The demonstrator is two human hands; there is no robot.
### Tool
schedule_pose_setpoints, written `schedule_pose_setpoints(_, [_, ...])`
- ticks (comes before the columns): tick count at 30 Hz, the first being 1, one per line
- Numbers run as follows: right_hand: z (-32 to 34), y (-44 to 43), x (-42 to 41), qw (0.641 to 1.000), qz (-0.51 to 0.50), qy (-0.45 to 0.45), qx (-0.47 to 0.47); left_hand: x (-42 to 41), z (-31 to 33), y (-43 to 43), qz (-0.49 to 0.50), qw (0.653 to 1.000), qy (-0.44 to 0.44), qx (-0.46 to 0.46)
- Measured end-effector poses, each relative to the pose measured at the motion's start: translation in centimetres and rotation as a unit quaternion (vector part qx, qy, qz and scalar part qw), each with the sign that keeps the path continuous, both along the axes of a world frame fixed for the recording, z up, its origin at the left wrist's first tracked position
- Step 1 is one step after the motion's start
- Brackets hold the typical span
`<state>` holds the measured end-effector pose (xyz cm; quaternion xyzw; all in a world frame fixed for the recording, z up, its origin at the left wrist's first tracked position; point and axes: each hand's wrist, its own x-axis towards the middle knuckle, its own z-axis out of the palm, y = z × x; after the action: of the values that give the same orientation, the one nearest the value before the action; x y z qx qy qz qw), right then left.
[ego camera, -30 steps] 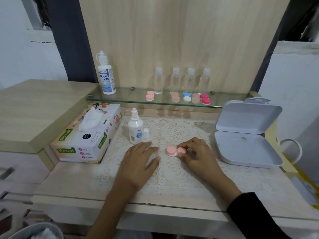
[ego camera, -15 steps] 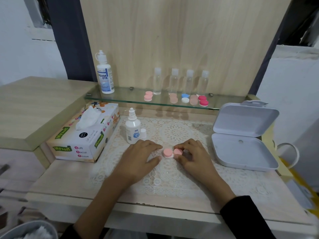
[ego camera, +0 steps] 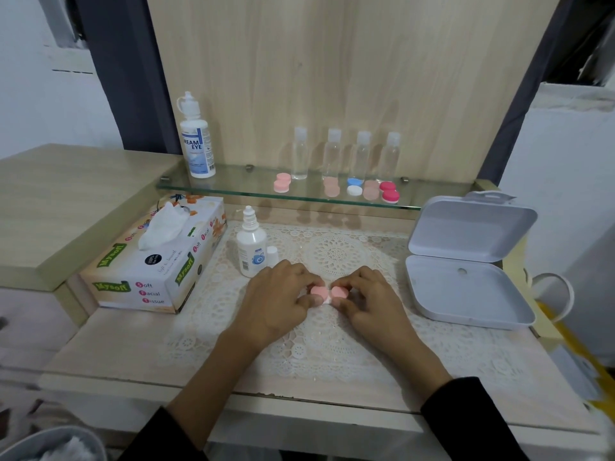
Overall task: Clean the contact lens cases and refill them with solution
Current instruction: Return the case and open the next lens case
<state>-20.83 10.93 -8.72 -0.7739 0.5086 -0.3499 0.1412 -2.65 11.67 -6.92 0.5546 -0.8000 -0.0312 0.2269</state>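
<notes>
Pink caps, two of them, on one small lens case (ego camera: 327, 294) lying flat on the lace mat (ego camera: 332, 347) in the middle of the worktop (ego camera: 109, 354). We have both hands on it. The left hand (ego camera: 283, 302) pinches the left cap between thumb and fingertips, and the right hand (ego camera: 374, 302) pinches the right cap the same way. Fingers are curled on both; neither hand is open. The case rests on the mat, not lifted, which we judge gives a steady base for twisting. Both caps sit on; whether tight or loosened we cannot tell.

Small solution bottle (ego camera: 251, 249) stands just behind the left hand, nozzle bare, its little cap (ego camera: 272, 255) set beside it. We take it as ready for refilling. Tissue box (ego camera: 156, 261) sits to the left with one sheet pulled up, near enough for wiping. White hinged box (ego camera: 466, 271) lies open on the right, nothing seen inside.

Glass shelf (ego camera: 233, 191) behind holds a larger bottle (ego camera: 197, 144) at the left end and four clear bottles (ego camera: 299, 154) in a row. Five more cases (ego camera: 282, 184) are lined up in front of them, all capped. They may be waiting their turn or done; nothing shows which.

Step in hand, as we read it: working the caps of this one case, opening or closing.
</notes>
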Motion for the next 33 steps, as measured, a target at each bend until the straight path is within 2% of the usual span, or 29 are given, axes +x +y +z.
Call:
schedule_pose_setpoints(9, [0.0,0.0,0.0,1.0,0.004,-0.012,-0.004,-0.1,-0.4,-0.1,0.043,0.998,0.041,-0.027])
schedule_pose_setpoints(12, [0.0,0.0,0.0,1.0,0.002,-0.008,-0.002,0.4,-0.8,-0.4,0.016,0.998,0.063,-0.001])
schedule_pose_setpoints(16, [0.0,-0.1,0.0,1.0,0.002,-0.002,-0.002,1.3,-0.7,-0.6,-0.072,0.994,0.061,0.051])
schedule_pose_setpoints(20, [-0.1,-0.1,0.0,1.0,0.004,-0.002,-0.005,1.1,-0.6,-0.8,-0.044,0.997,0.066,0.011])
schedule_pose_setpoints(23, [0.0,-0.1,0.1,1.0,0.004,-0.001,-0.005,1.1,-0.7,-1.0,-0.031,0.997,0.065,0.013])
schedule_pose_setpoints(28, [-0.1,-0.1,0.0,1.0,0.001,0.0,-0.008,1.3,-1.5,-1.1,-0.096,0.991,0.086,0.029])
schedule_pose_setpoints(33, [-0.1,-0.1,0.1,1.0,0.002,-0.005,-0.004,0.8,-1.2,-0.9,-0.05,0.993,0.111,0.005])
